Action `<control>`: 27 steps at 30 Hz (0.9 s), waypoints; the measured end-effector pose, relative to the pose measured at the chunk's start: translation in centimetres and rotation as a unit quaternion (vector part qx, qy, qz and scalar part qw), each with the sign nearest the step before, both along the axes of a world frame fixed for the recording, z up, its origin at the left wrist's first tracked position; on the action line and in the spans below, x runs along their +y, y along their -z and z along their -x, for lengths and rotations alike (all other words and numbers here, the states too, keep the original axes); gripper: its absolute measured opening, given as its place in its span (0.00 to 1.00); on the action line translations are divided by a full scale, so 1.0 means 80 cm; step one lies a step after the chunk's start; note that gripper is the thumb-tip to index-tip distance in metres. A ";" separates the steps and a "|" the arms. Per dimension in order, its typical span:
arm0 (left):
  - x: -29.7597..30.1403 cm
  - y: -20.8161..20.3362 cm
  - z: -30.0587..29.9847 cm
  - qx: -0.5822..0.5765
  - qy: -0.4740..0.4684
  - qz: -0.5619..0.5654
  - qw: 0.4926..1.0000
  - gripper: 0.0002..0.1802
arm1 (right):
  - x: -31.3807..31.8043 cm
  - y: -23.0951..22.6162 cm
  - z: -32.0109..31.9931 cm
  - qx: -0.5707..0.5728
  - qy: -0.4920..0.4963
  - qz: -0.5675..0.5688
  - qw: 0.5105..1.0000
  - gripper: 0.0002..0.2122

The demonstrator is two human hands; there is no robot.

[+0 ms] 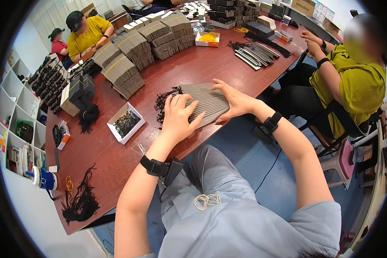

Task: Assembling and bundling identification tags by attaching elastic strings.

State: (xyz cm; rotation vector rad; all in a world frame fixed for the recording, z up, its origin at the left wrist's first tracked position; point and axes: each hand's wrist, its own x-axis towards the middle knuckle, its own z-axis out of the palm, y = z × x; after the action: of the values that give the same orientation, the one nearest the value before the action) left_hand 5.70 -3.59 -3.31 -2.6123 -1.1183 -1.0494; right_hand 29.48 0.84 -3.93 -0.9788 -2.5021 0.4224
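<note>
A fanned row of thin grey card strips lies at the near edge of the red-brown table, with black tassels bunched at its left end. My left hand rests over the left part of the row, its fingers spread and touching the strips. Around the right end curves my right hand, fingers at the far side and thumb at the near side, gripping the strips. Parts of the row's left side are hidden under my left hand.
Left of my hands stands a white box of small dark pieces. Black tassels and a blue-white cup sit farther left. Behind are banded grey card stacks and a box of yellow bands. A co-worker sits at right.
</note>
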 end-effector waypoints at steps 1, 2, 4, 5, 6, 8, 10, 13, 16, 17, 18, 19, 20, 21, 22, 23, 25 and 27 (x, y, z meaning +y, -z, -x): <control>0.000 0.001 0.000 0.006 -0.002 0.006 1.000 0.17 | 0.001 0.001 0.000 0.000 0.000 0.000 1.000 0.44; 0.000 0.003 0.000 0.006 -0.002 0.006 1.000 0.17 | 0.001 0.003 0.001 0.002 -0.002 0.001 1.000 0.44; 0.001 0.004 0.001 0.011 -0.011 0.005 1.000 0.18 | 0.002 0.004 0.002 0.004 -0.003 0.002 1.000 0.44; 0.001 0.004 0.000 0.012 -0.009 0.005 1.000 0.18 | 0.002 0.003 0.001 0.001 -0.004 -0.002 1.000 0.44; 0.001 0.004 -0.001 0.011 -0.007 0.010 1.000 0.18 | 0.002 0.003 0.001 -0.002 -0.005 -0.006 1.000 0.44; 0.000 0.005 -0.005 0.011 -0.006 0.015 1.000 0.19 | 0.003 0.004 0.000 -0.004 -0.003 -0.004 1.000 0.44; -0.003 0.006 -0.009 0.031 -0.036 0.047 0.998 0.24 | 0.004 0.003 0.000 -0.006 -0.002 -0.003 1.000 0.44; -0.005 0.009 -0.014 0.031 -0.048 0.077 0.995 0.31 | 0.003 -0.005 0.002 -0.007 -0.004 -0.004 1.000 0.45; -0.007 0.015 -0.014 0.037 -0.066 0.079 0.994 0.34 | 0.003 -0.009 0.004 -0.023 0.003 0.016 1.000 0.46; -0.009 0.015 -0.014 0.037 -0.065 0.079 0.994 0.34 | 0.003 -0.009 0.004 -0.024 0.002 0.021 1.000 0.47; -0.012 0.014 -0.015 0.034 -0.065 0.093 0.993 0.35 | 0.004 -0.009 0.004 -0.024 0.000 0.025 0.999 0.47; -0.014 0.013 -0.016 0.031 -0.064 0.107 0.992 0.35 | 0.003 -0.009 0.004 -0.024 0.001 0.025 0.999 0.47; -0.016 0.012 -0.017 0.031 -0.064 0.107 0.992 0.35 | 0.003 -0.009 0.003 -0.026 0.003 0.021 0.999 0.47; -0.018 0.011 -0.018 0.029 -0.058 0.106 0.992 0.34 | 0.002 -0.009 0.003 -0.028 0.006 0.016 0.999 0.48; -0.019 0.011 -0.017 0.027 -0.054 0.105 0.993 0.34 | 0.002 -0.010 0.004 -0.028 0.005 0.016 0.999 0.48; -0.019 0.011 -0.017 0.027 -0.055 0.105 0.993 0.34 | 0.001 -0.012 0.004 -0.026 0.007 0.020 0.999 0.48; -0.017 0.013 -0.017 0.015 -0.032 0.123 0.992 0.32 | 0.001 -0.012 0.005 -0.025 0.008 0.024 0.999 0.48; -0.017 0.014 -0.018 0.011 -0.033 0.130 0.991 0.33 | 0.001 -0.011 0.004 -0.017 0.001 0.013 1.000 0.49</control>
State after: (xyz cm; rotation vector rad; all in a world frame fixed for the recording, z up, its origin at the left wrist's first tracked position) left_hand 7.16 -4.97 -4.41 -2.7482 -1.4141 -0.9142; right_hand 29.16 0.93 -3.02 -1.0057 -2.5327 0.4426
